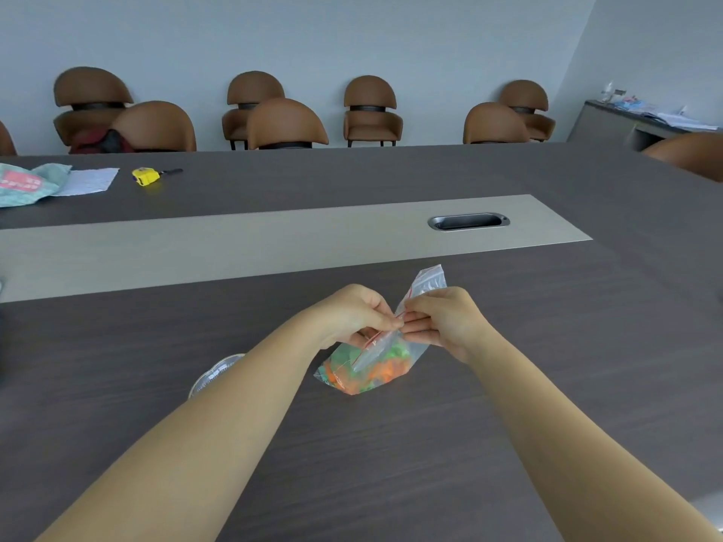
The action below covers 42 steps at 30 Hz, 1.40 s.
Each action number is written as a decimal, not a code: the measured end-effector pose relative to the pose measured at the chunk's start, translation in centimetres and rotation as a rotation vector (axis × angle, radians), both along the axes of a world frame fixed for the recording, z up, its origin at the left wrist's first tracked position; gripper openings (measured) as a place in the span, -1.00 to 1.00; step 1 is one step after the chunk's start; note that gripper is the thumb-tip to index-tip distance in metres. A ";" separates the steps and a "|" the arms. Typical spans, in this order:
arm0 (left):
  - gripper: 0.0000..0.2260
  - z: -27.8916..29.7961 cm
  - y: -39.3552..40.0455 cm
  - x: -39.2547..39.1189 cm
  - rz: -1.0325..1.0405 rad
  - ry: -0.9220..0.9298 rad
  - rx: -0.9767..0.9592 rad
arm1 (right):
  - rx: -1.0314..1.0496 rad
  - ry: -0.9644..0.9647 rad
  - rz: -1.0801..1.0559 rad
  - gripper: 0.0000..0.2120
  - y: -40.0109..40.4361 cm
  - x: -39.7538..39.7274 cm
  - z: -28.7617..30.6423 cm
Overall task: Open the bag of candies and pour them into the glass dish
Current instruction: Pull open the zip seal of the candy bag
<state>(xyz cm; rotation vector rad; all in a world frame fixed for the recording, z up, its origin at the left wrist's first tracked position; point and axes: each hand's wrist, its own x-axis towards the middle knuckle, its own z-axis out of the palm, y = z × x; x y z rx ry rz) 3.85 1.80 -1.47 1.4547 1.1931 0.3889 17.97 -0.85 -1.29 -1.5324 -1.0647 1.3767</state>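
The glass dish (213, 375) sits on the desk (508, 346) left of the hands, half hidden by the left forearm. Left hand (354, 316) and right hand (444, 320) pinch the bag of candies (371, 363) at its seal — lips apparently unparted — long axis slanting up-right.

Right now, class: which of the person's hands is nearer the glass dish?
Left. The left hand pinches the bag just right of the glass dish; the right hand is beyond the bag.
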 end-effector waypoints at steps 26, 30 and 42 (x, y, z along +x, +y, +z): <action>-0.82 1.2 1.3 -1.2 0.047 -0.249 -0.059 | 0.170 0.155 0.301 -0.73 1.9 0.1 0.3; -0.79 0.3 1.2 -0.7 0.029 -0.194 -0.087 | 0.093 0.158 0.320 -0.77 1.1 0.4 -0.6; -0.84 -0.6 0.6 0.3 -0.048 -0.183 -0.127 | 0.085 0.059 0.222 -0.84 -0.7 1.7 -1.6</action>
